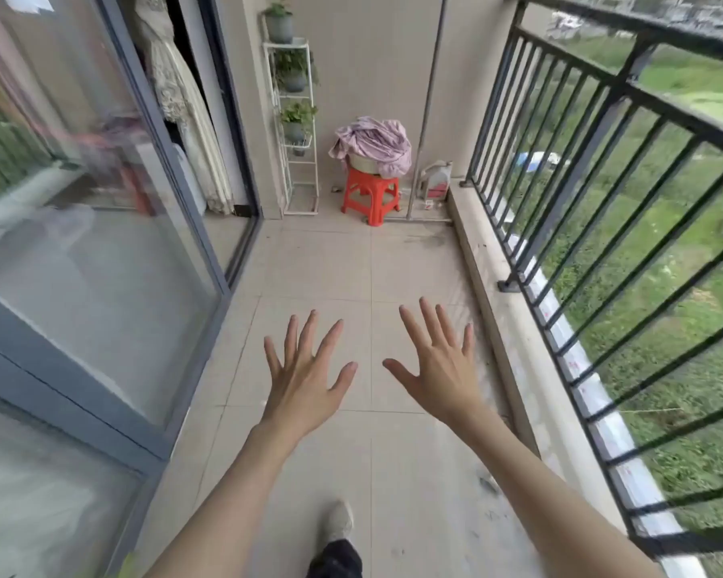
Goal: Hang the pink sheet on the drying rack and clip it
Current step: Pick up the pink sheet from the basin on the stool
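The pink sheet lies bunched in a pale basin on a red plastic stool at the far end of the balcony. A thin metal pole stands upright just right of the stool; no clips are visible. My left hand and my right hand are stretched out in front of me over the tiled floor, fingers spread and straight, holding nothing. Both hands are far short of the sheet.
A glass sliding door runs along the left. A black metal railing on a low ledge lines the right. A white plant shelf with potted plants and a plastic jug flank the stool. My foot steps on the floor tiles.
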A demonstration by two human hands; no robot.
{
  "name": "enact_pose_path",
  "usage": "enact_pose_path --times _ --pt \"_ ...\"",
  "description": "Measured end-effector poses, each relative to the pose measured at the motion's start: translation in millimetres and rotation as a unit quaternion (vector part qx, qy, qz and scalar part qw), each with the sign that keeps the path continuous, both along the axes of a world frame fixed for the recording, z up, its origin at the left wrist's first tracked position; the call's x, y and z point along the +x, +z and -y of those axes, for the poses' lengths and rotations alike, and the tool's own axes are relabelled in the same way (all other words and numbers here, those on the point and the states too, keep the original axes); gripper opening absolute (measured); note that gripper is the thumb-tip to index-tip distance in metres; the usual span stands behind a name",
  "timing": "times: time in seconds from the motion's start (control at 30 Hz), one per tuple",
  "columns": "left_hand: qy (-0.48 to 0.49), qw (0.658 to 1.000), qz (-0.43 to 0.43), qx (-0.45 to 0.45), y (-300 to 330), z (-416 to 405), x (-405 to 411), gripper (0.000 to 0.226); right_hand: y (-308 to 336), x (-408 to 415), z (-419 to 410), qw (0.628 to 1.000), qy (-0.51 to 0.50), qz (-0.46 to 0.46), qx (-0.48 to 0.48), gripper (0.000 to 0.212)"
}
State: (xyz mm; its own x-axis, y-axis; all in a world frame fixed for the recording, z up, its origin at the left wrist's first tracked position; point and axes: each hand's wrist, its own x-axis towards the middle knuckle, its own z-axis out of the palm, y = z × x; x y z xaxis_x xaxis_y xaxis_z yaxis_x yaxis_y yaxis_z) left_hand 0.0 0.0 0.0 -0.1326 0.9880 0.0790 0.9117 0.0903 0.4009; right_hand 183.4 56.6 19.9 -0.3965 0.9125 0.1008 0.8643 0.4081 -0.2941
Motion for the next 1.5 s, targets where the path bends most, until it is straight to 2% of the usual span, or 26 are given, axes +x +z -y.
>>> enact_pose_path --times 0.17,0.43,0.87,1.0,1.13,1.33,1.5 --pt "0.022 0.999 0.013 -0.024 -30.9 -91.8 -27.1 0.075 -29.0 -18.7 -92.8 0.999 -0.033 0.009 -0.035 0.075" --pt "0.029 0.998 0.041 -0.049 -35.1 -244.6 -69.2 0.074 -41.9 -56.1 -237.1 0.990 -0.097 -0.027 -0.096 0.075" --pt "0.024 0.996 0.030 -0.081 -50.9 -542.6 -90.6 0.074 -44.5 -94.8 -548.5 0.991 -0.071 -0.057 -0.097 0.075" --pt "0.010 0.998 0.022 -0.061 -38.9 -639.2 -101.4 0.074 -34.1 -104.5 -650.6 0.994 -0.058 -0.044 -0.087 0.075" --pt "0.047 0.997 0.026 -0.056 -37.5 -719.0 -128.2 0.075 -29.1 -127.7 -737.6 0.994 -0.036 -0.033 -0.094 0.074" --pt "0.050 0.994 0.024 -0.095 -52.5 -830.3 -173.6 0.078 -41.4 -175.2 -859.8 0.992 -0.041 -0.024 -0.114 0.074" --pt "0.030 0.995 0.021 -0.096 -58.2 -959.3 -239.6 0.082 -51.1 -231.1 -980.5 0.990 -0.068 -0.027 -0.120 0.074"
